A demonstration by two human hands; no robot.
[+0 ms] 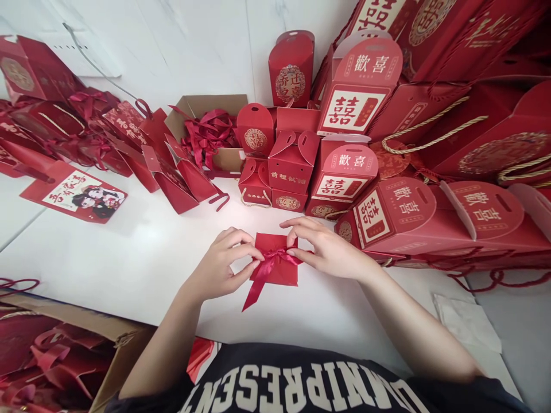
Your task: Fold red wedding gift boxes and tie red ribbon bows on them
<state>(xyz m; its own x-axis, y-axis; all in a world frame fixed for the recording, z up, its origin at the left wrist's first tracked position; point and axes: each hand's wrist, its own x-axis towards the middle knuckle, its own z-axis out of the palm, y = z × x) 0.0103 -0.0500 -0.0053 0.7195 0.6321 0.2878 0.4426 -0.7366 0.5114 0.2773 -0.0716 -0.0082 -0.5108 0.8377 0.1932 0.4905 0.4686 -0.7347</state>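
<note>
A small red gift box point(287, 276) lies on the white table in front of me, with a dark pink satin ribbon point(263, 281) tied in a bow across its top. My left hand point(228, 261) pinches the left part of the bow between thumb and fingertips. At the bow's right side, my right hand point(321, 246) grips the ribbon between thumb and index finger, its other fingers stretched out. One ribbon tail hangs over the box's front edge toward me. The fingertips partly cover the loops.
Stacked red gift boxes point(344, 172) crowd the right and back. Behind stands a cardboard box point(232, 103) of loose ribbons. Red bags point(172, 172) and a picture card point(81, 192) lie at left. A carton point(124, 350) sits at lower left, a white paper point(467, 321) at right.
</note>
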